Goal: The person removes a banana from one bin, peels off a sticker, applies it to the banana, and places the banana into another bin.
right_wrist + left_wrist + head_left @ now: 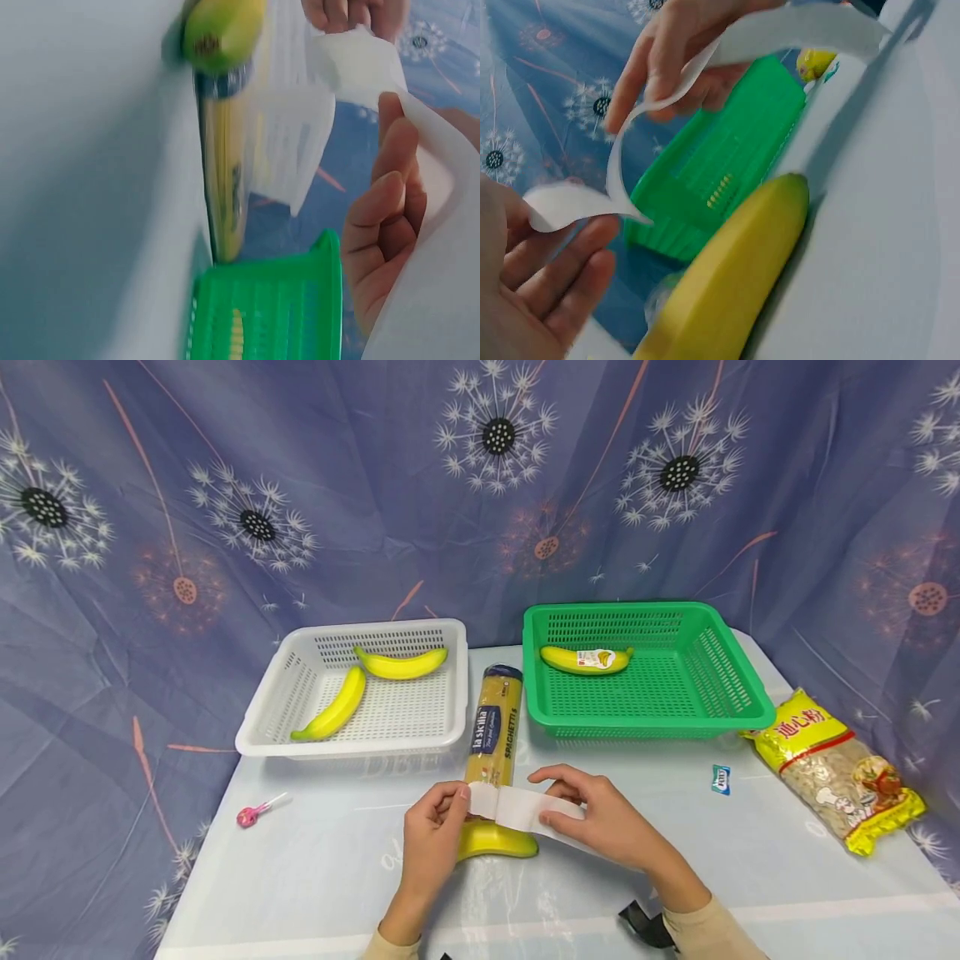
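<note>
Left hand (433,839) pinches one end of the white paper strip (517,810), right hand (609,818) grips it further along, and the strip curls between them above the near banana (501,842)! Just behind lies the spaghetti pack (497,727), its top reaching between the white basket (352,749), two bananas (335,706) inside, and the green basket (652,725), one labelled banana (562,660) in it

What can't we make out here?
Front banana's left end: head view, behind the left grip.
Spaghetti pack's near end: head view, mostly behind the white strip.
Rest of the white strip: right wrist view, cut off by the bottom edge.
Blue packet's fine print: head view, too small.
</note>
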Demonstrator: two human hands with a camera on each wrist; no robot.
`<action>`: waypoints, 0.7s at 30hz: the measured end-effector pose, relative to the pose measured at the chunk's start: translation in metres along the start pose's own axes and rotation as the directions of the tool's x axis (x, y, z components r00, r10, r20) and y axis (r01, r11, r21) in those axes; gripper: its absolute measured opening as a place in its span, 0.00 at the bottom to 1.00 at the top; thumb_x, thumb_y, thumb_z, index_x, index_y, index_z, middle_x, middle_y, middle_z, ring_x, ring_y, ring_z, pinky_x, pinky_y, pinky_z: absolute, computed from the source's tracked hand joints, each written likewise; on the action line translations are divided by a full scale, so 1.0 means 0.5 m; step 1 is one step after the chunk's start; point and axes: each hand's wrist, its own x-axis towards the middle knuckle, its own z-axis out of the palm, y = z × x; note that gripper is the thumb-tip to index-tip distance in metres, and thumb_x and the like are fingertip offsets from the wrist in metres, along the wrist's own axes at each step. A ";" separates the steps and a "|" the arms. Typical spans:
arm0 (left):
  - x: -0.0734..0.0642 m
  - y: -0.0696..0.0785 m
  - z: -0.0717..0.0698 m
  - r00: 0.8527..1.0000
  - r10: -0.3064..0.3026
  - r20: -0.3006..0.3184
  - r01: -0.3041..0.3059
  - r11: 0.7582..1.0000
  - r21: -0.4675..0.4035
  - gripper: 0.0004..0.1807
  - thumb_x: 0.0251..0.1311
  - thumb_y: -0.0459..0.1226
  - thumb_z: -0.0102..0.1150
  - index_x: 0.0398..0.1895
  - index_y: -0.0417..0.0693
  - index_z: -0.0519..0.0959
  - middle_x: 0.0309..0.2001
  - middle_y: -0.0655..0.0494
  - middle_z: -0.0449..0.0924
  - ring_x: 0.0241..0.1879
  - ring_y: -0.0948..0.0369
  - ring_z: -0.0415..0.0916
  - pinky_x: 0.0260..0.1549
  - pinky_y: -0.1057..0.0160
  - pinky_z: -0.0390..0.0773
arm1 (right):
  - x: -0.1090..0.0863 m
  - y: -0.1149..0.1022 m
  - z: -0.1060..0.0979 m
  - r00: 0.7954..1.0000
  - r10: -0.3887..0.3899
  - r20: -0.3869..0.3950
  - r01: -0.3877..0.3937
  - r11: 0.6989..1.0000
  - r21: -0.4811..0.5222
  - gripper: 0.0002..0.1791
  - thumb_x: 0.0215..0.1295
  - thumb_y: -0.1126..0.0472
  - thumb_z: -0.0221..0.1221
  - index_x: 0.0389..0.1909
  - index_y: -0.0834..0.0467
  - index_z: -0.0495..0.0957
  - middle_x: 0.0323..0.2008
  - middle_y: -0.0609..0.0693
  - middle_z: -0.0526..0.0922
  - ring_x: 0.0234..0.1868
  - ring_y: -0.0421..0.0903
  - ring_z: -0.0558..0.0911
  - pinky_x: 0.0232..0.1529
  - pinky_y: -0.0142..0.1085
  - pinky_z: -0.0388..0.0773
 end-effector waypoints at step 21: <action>-0.022 0.012 -0.034 0.875 0.441 0.198 -0.461 0.885 0.065 0.11 0.46 0.17 0.62 0.32 0.37 0.82 0.28 0.48 0.82 0.25 0.59 0.80 0.24 0.69 0.80 | -0.009 0.145 -0.114 0.991 0.099 -0.092 -0.121 0.953 -0.279 0.22 0.63 0.53 0.64 0.58 0.46 0.74 0.45 0.42 0.81 0.47 0.43 0.78 0.45 0.45 0.72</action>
